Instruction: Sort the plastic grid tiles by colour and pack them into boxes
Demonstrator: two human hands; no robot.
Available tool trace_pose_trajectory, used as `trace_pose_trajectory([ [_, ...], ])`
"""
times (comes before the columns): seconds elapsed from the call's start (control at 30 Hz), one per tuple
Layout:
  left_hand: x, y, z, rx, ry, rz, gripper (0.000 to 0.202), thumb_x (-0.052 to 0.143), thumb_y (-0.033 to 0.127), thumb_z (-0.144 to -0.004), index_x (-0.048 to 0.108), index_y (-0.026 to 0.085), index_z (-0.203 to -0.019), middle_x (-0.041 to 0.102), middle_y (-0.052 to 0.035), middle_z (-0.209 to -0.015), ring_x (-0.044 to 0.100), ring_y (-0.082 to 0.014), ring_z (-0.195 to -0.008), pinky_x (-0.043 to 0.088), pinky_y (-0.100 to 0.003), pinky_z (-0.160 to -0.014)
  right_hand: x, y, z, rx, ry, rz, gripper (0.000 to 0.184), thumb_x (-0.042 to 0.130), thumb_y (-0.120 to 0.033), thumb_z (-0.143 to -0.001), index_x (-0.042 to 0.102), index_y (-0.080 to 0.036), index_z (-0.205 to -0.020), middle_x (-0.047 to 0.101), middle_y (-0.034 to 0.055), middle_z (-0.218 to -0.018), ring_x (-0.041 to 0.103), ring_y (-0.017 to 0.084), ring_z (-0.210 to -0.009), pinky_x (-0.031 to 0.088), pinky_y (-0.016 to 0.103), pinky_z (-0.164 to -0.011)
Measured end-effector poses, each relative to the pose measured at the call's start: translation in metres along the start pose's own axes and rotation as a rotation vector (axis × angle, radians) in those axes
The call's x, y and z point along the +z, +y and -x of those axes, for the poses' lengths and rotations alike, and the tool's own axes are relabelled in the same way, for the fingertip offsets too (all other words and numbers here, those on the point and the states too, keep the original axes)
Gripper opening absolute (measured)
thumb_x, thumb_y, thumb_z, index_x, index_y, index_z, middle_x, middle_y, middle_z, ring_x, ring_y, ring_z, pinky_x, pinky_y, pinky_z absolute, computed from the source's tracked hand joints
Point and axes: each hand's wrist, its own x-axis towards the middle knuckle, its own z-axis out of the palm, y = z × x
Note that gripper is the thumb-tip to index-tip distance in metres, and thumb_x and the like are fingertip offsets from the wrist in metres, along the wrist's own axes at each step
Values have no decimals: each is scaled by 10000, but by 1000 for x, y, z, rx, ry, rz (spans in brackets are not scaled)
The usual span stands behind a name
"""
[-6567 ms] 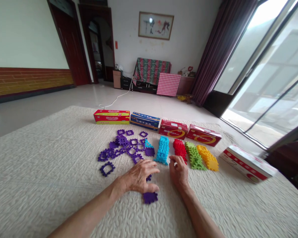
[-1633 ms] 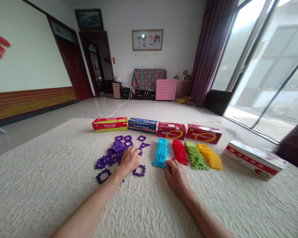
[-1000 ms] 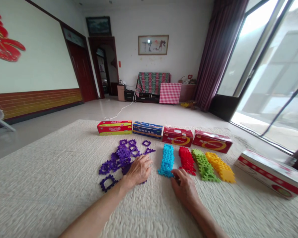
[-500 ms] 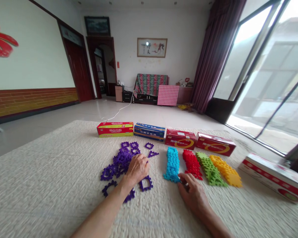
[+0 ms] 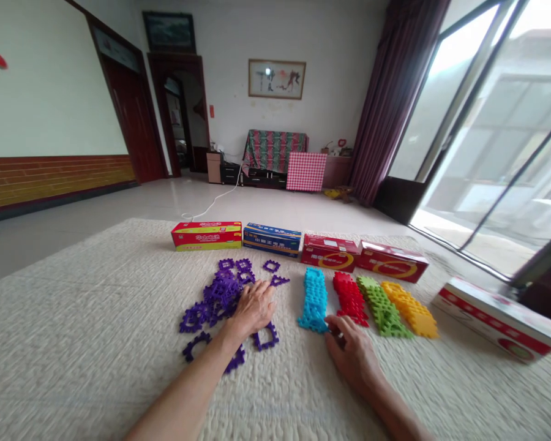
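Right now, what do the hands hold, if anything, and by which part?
It cannot be told: the left hand partly covers purple pieces; the right hand is at the near end of the blue row.

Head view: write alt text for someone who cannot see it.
The left hand is over scattered purple pieces, the right hand at the near end of a blue row. A red row, a green row and a yellow row lie right of it on a pale mat; four boxes stand behind, a white box at right.

Framed picture point(image 5: 277, 79) on wall point(image 5: 333, 67), purple curtain point(image 5: 386, 98) beside window point(image 5: 442, 95).
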Motion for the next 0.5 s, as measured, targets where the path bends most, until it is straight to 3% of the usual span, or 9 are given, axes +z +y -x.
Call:
trace_pose_trajectory([
  [0.2, 0, 0, 2, 42, 8, -12, 254, 480, 263, -878, 590, 185, -1093, 590, -109, -1232, 473, -255, -1222, 349, -446, -1038, -2, 0, 1, -8, 18, -44, 203, 485, -236, -813, 614, -175, -957, 622, 57, -784, 601, 168, -677, 471, 267, -627],
  [0.37, -11, 1, 0, 52, -16, -8, 181, 483, 242, -863, 615, 190, -975, 631, -84, -1074, 550, -228, -1084, 424, -388, -953, -1, 1, 3, -4, 31, -57, 197, 467, -222, -820, 612, -184, -948, 617, 55, -794, 602, 166, -677, 465, 261, -622],
  [0.5, -21, -1, -2, 55, 20, 26, 258, 440, 205, -876, 613, 191, -1066, 621, -93, -1131, 562, -210, -1085, 441, -361, -943, 0, 1, 2, 1, 30, -63, 200, 460, -220, -826, 610, -186, -954, 601, 56, -788, 598, 169, -694, 461, 262, -632],
])
